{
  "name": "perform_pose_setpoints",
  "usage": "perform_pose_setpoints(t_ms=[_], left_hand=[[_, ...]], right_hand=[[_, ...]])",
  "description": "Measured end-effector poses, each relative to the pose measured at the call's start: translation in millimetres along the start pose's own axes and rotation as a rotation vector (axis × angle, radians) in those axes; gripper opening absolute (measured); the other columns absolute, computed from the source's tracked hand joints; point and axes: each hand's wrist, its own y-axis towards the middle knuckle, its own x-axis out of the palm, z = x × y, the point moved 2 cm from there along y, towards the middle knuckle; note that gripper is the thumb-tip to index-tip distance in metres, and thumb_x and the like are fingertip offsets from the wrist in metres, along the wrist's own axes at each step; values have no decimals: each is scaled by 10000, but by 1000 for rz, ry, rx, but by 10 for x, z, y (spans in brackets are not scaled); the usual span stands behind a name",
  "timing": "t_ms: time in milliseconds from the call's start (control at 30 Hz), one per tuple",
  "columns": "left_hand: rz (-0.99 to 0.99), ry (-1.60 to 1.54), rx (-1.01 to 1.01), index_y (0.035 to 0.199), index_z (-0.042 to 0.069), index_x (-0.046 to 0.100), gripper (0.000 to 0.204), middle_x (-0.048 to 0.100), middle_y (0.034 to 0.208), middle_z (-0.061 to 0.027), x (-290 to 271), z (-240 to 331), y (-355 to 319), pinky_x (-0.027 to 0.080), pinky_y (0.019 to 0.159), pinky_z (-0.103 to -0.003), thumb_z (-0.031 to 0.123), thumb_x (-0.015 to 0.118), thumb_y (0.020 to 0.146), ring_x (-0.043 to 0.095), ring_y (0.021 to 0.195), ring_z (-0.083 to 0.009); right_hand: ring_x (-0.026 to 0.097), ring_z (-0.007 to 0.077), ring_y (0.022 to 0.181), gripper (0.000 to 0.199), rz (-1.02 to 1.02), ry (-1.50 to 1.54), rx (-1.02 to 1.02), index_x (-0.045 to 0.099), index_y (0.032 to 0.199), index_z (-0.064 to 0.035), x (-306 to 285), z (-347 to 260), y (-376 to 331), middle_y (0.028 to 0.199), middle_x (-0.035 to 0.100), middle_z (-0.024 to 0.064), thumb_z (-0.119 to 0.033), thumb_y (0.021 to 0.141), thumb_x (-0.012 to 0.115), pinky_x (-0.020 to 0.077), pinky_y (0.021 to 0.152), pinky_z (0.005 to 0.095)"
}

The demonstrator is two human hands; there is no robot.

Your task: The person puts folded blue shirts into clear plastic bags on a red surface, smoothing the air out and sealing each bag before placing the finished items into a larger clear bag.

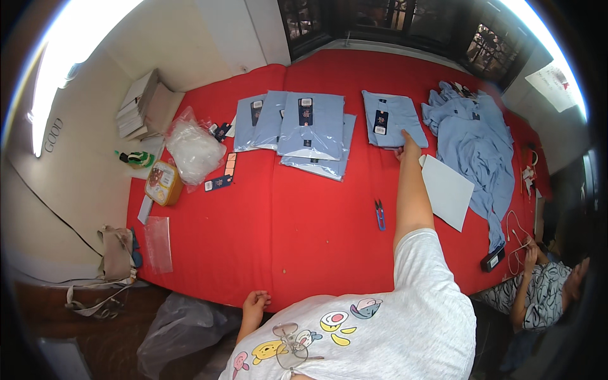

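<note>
Grip of right hand (408, 146) pinches one folded shirt (398, 117); left hand (255, 302) is released, loosely curled; four bagged shirts (324, 128) show.

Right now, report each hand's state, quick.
Left hand: open, loosely curled at the near edge of the red cloth, nothing visibly held.
Right hand: at the near right corner of the folded blue shirt; whether it grips cannot be told.

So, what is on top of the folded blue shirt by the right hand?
On the folded blue shirt: a dark tag and a small patch beyond it. Cloth beneath the tag and right hand is hidden.
</note>
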Motion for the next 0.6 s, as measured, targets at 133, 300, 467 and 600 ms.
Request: perform_pose_setpoints(t_ms=[133,300,467,600], left_hand=[[-49,108,3,1230,-14,669,214,753,1103,-117,55,147,-22,558,850,-301,91,631,1048,707,946,-173],[-164,123,54,1233,-24,669,221,750,1089,-118,107,143,185,559,855,-304,88,639,1045,702,937,-176],[-280,166,111,1241,-25,662,220,749,1092,-110,71,345,392,554,858,-292,84,623,1053,700,933,-161],[-351,168,175,1251,-24,657,220,744,1076,-95,-215,435,565,551,861,-284,76,618,1060,698,931,-148]], right_hand=[[644,297,800,455,-140,5,-13,660,1174,-7,39,24,-76,991,618,138,-218,841,889,621,665,469],[671,320,748,392,-283,200,-28,651,1157,39,-176,238,-501,966,648,176,-123,849,831,674,664,481],[736,347,847,354,-336,211,-11,643,1199,48,-517,1198,-1809,1070,697,188,-93,900,770,669,742,519],[731,344,1050,447,-313,219,15,593,1305,66,-1021,2051,-3014,1238,677,184,-87,918,756,655,838,535]])
